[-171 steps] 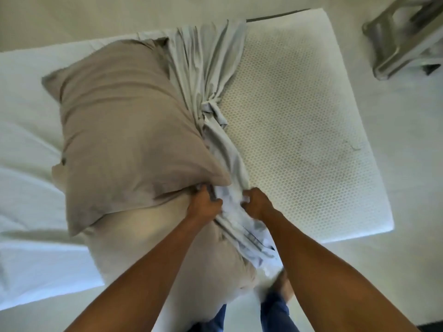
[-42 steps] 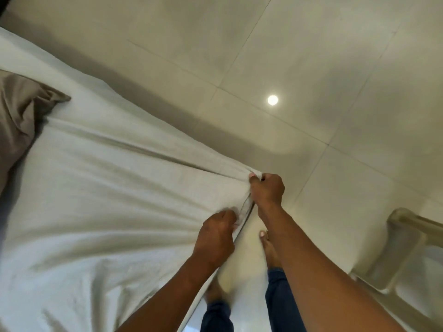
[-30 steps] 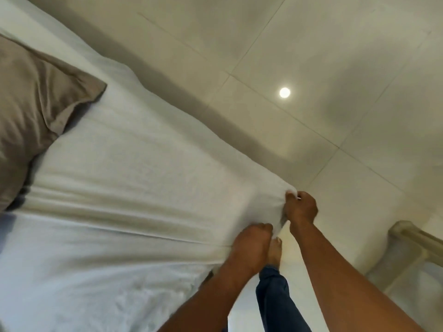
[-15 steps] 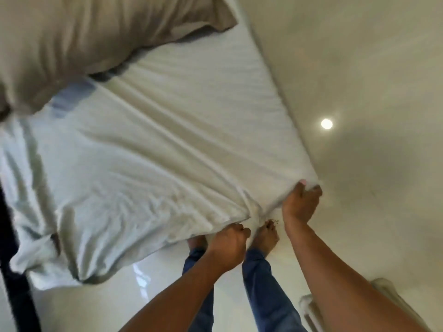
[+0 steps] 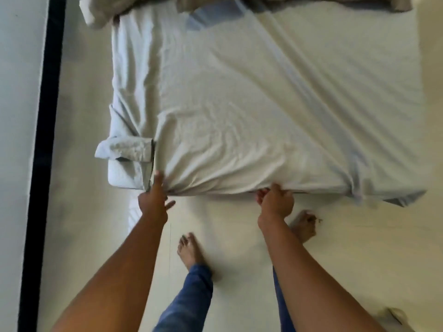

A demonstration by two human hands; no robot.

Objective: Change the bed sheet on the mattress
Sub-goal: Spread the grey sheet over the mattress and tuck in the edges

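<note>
The white wrinkled bed sheet (image 5: 239, 104) lies spread over the pale mattress (image 5: 117, 179), whose near left corner shows bare; a loose wad of the sheet sits bunched just beyond that corner. The left hand (image 5: 154, 200) is at the near edge beside the bare corner, its fingers (image 5: 157, 180) straight and released, one of them touching the gathered fold of the sheet. The right hand (image 5: 275, 202) is further along the same edge, its fingers clenched, grasping the sheet's hem at the mattress side. At the far end lies a tan fabric pillow (image 5: 323, 0), and a cream one (image 5: 100, 10) at the far left corner. Two bare feet stand on the pale tiled floor (image 5: 359, 259), near the bed
</note>
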